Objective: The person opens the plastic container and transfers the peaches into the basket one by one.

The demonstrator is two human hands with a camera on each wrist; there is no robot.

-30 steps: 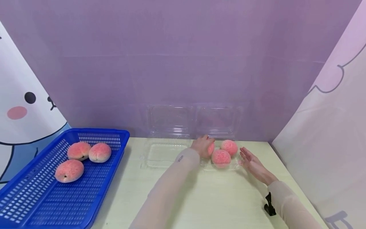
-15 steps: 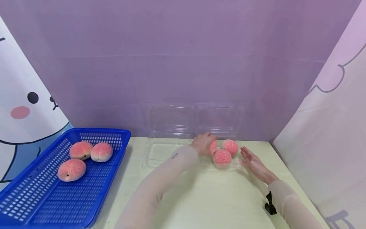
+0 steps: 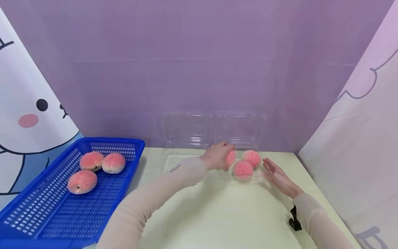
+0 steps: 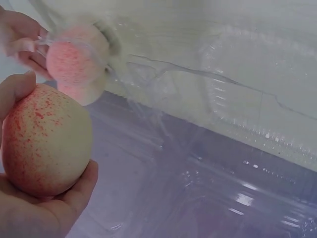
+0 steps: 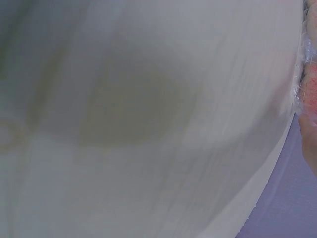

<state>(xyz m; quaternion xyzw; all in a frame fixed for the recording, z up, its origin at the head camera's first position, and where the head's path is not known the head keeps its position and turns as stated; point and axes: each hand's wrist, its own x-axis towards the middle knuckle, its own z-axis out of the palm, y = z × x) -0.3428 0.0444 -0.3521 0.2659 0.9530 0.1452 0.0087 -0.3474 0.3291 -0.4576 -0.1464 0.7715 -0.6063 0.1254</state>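
Note:
My left hand [image 3: 216, 157] grips a pink-and-cream peach [image 4: 49, 141], thumb on one side and fingers curled under the other. It is at the left side of the right-hand clear plastic clamshell box [image 3: 228, 178], whose lid stands up behind. Inside that box sit two more peaches, one at the front [image 3: 243, 170] and one at the back right [image 3: 252, 158]. My right hand [image 3: 280, 178], fingers straight, rests along the box's right side. In the right wrist view only a bit of that hand [image 5: 309, 144] shows, beside the plastic.
A second open clear box [image 3: 177, 159] stands left of the first, its lid [image 3: 189, 129] raised against the purple backdrop. On the left, a blue plastic basket [image 3: 136, 152] holds three peaches [image 3: 82, 182]. A dark strap fitting [image 3: 294, 219] hangs from my right sleeve.
My left hand has drawn slightly up and left with its peach, opening a little gap from the others, and the left forearm has swung outward left. The right hand stays put.

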